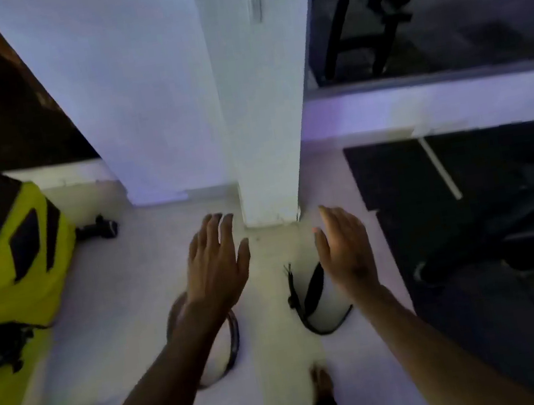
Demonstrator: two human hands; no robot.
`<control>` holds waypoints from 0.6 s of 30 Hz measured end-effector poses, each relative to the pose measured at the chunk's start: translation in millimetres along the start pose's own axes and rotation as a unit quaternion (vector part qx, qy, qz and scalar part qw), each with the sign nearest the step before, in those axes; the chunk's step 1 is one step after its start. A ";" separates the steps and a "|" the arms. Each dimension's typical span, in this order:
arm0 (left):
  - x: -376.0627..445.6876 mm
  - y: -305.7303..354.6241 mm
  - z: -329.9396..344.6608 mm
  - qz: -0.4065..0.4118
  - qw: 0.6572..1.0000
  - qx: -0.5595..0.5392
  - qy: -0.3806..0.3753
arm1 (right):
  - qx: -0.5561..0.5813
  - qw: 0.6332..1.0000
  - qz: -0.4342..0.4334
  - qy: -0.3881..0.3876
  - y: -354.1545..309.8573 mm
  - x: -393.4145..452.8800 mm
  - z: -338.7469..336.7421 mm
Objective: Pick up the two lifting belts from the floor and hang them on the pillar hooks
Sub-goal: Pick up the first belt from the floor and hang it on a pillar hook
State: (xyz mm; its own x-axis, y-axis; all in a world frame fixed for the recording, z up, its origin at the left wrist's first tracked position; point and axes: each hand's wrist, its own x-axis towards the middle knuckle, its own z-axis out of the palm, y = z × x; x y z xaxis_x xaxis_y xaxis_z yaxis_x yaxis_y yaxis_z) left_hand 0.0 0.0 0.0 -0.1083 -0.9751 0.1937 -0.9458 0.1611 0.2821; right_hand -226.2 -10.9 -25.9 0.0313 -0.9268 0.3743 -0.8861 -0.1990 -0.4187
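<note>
Empty hands (pixel 216 265) (pixel 345 249) hover over floor belts (pixel 311 296) (both spread).

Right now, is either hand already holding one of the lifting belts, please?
No: the left hand and right hand are open and empty above the two lifting belts, which lie on the floor.

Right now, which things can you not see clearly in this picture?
Head view only:
- Left belt: mostly hidden under the left hand and forearm.
- Right belt: partly covered by the right hand; buckle unclear.
- Pillar: top cut off by the frame edge, no hooks made out.
- Whole picture motion-blurred.
</note>
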 end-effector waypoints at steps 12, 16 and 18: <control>-14.7 -98.2 404.0 -0.104 0.967 -0.083 -0.219 | 0.003 0.955 0.154 -0.253 192.9 -107.1 385.6; -41.6 -129.7 525.6 -0.128 0.949 -0.121 -0.263 | 0.017 0.925 0.254 -0.284 232.5 -125.4 499.7; -57.3 -143.5 571.4 -0.141 0.934 -0.135 -0.300 | 0.025 0.919 0.285 -0.273 243.8 -126.3 547.9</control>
State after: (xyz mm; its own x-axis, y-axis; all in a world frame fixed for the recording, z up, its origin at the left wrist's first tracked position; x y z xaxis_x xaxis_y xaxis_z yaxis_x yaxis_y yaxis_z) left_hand -33.0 -54.5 -588.5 -0.0952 -0.8812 -0.4631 -0.8595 -0.1619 0.4849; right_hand -192.8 -117.0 -628.6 -0.1914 -0.9043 -0.3817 -0.8083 0.3658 -0.4614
